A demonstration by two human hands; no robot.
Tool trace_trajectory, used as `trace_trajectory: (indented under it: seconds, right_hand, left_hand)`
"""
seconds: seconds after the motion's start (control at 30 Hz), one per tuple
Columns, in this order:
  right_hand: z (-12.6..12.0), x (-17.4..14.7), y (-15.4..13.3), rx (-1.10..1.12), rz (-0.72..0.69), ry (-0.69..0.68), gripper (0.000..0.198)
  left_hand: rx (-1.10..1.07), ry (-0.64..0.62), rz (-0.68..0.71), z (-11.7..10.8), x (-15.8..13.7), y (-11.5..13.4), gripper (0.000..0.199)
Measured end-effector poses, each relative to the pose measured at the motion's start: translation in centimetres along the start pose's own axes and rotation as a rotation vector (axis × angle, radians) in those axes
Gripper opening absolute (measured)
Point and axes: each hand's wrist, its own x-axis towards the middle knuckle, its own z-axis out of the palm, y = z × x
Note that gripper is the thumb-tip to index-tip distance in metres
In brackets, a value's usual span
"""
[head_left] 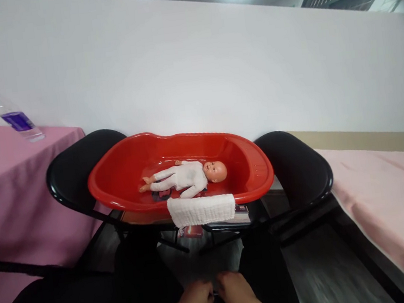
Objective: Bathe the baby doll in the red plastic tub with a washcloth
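Note:
My left hand [198,298] and my right hand [235,291] are close together, low between my knees. Both have curled fingers; a small thin bit shows between them, too blurred to name. Beyond them a red baby bathtub [258,164] rests across black chairs. A baby doll [189,172] in white clothes lies on its back inside, head to the right. Over the tub's near rim hangs a folded white cloth [202,210]. Neither hand touches the tub, the doll or the cloth.
On the left, a pink-covered table [23,163] carries a water bottle [17,117]. Black chairs [300,169] flank the tub. Pale pink cloth [386,188] covers a surface on the right. A white wall [192,74] stands behind. Under the tub lies a reddish packet [192,232].

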Motion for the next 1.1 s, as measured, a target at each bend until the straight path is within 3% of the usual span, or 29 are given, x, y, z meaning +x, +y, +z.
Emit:
trace_trajectory:
  seconds: [0.23,0.5,0.8,1.1]
  right_hand:
    - [0.6,1.4,0.2,0.035,0.034,-0.032,0.033]
    - [0.4,1.7,-0.3,0.084,0.035,-0.08,0.033]
    - [-0.4,1.0,-0.6,0.073,0.012,-0.053,0.029]
    - [0.1,1.9,-1.0,0.039,-0.008,-0.093,0.034]
  left_hand:
    - [-0.023,0.014,-0.062,-0.3,-1.7,-1.0,0.03]
    - [-0.018,-0.047,-0.062,-1.5,-0.8,0.1,0.033]
    - [-0.002,-0.002,-0.004,-0.2,-0.5,-0.3,0.031]
    - [0.005,-0.019,-0.034,-0.6,-1.3,0.0,0.03]
